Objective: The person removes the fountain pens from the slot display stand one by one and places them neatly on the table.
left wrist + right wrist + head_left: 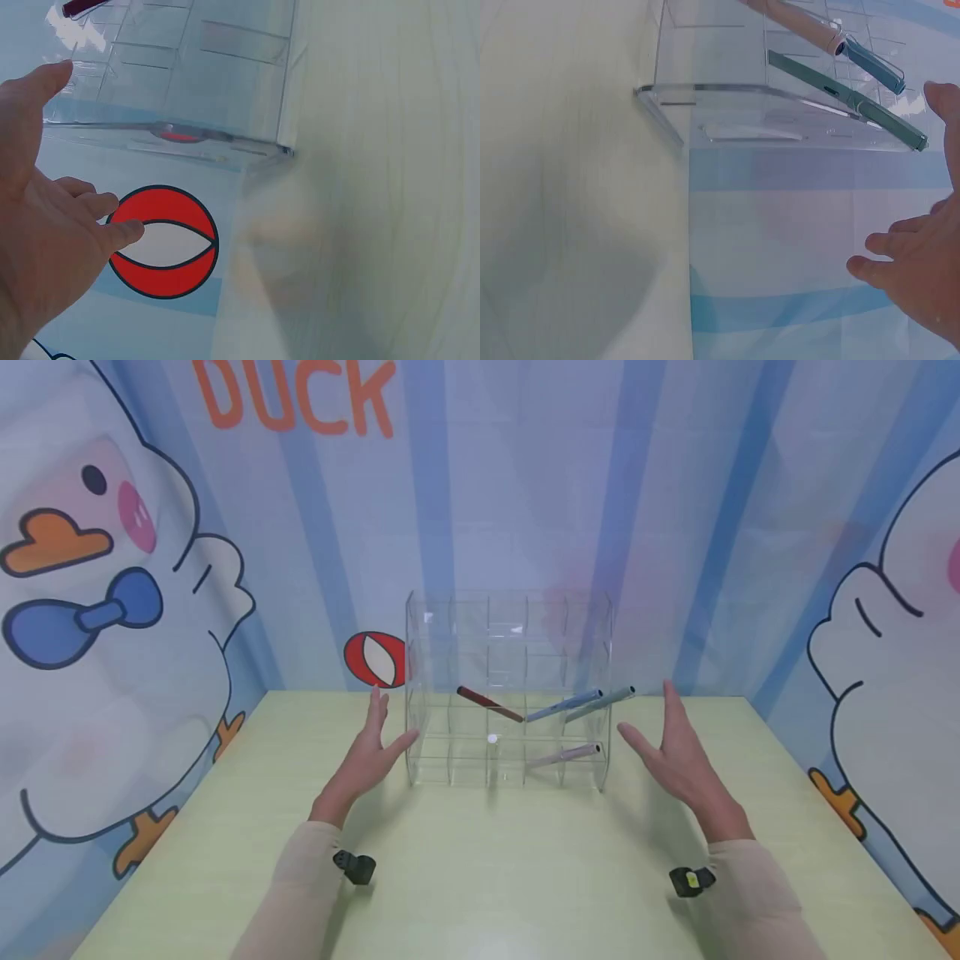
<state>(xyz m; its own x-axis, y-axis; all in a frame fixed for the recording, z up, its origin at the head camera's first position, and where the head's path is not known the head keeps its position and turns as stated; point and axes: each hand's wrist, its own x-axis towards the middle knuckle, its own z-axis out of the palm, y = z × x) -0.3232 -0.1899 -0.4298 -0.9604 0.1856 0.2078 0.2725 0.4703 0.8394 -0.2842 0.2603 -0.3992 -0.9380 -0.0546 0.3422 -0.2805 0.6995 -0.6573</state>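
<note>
Head view: pale green table [480,893] against a blue striped backdrop [525,485] printed with cartoon ducks [97,610] and orange lettering [292,397]. Standing upright near the table's far edge, a clear acrylic organiser [508,689] split into a grid of compartments. Either side of it, two bare hands, both with fingers straight and spread, holding nothing. Left hand [369,756] just beside the organiser's left wall, thumb tip close to the lower corner, contact impossible to tell. Right hand [678,756] near the right wall but clearly apart from it. Beige sleeves [300,877] on both forearms, a small black device at each wrist.

Inside the organiser, four pens, all tilted. Dark red pen [489,703] in the middle row, slanting down to the right. Blue pen [564,705] and grey-green pen [600,702] side by side, their caps poking out past the right side. Pink pen [564,754] lower, in the bottom row. Small white cap-like spot [492,738] beneath the red pen.

Behind the left hand, a red-and-white ball [373,659] printed on the backdrop.
</note>
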